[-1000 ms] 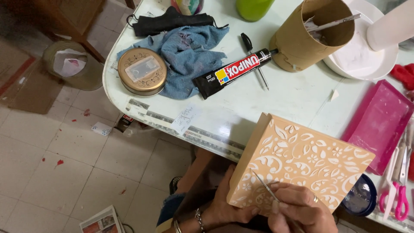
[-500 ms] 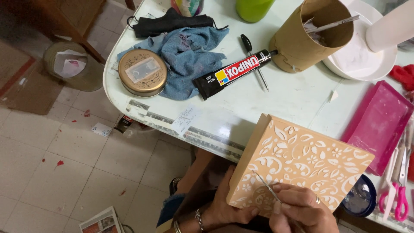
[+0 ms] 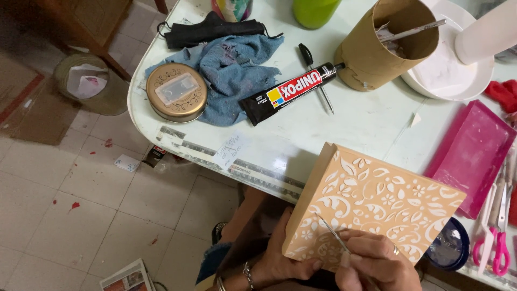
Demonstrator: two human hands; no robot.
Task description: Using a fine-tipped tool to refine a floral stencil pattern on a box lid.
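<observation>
Two hands work at one tan square box (image 3: 377, 207), patterned all over its top with white leaves and flowers. It is tilted, one corner over the edge of the pale table (image 3: 371, 118), the near corner down by the person's lap. The left hand (image 3: 280, 258) cups the box from below at its lower left edge, fingers closed against its side, a bracelet on the wrist. The right hand (image 3: 374, 261) sits at the bottom of the decorated face, fingers pinched together around a thin metal tool (image 3: 329, 233) whose tip rests on the white pattern. A ring shows on one finger.

Further up the table lies a black glue tube (image 3: 288, 92) with a red and yellow label, its nozzle toward a brown cardboard cylinder (image 3: 377, 48) that has a pen sticking out of it. A black pen (image 3: 315, 75) lies just beside the tube. To the left, a round gold tin (image 3: 176, 92) rests against a crumpled blue cloth (image 3: 234, 67), with a black cloth (image 3: 207, 29) beyond. A white bowl (image 3: 463, 81) sits behind the cylinder, and a pink tray (image 3: 474, 153) lies at the right, near pink-handled scissors (image 3: 493, 242). A dark blue round lid (image 3: 447, 250) peeks out under the box's right corner. A wastebasket (image 3: 86, 83) stands on the tiled floor (image 3: 81, 215) below.
</observation>
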